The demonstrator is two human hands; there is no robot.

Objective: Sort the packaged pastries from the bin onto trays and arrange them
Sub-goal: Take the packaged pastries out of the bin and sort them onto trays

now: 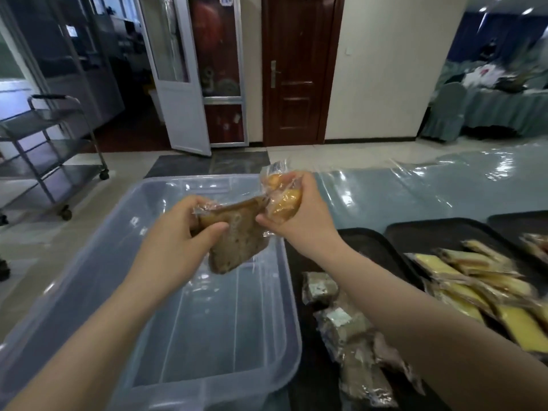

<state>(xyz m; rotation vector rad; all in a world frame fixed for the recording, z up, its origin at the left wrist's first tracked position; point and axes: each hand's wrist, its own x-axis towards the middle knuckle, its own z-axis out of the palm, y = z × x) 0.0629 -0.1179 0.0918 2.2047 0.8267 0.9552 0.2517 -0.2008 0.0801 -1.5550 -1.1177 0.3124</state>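
Gripping a brown wrapped pastry (237,235) above the clear plastic bin (98,280), the left hand (175,232) curls round its left edge — the right hand (299,223) clutches a yellow wrapped pastry (283,200) just beside it. Right of the bin, dark trays (439,235) on the desk carry brown packets (350,324) nearer and yellow packets (474,292) farther right.
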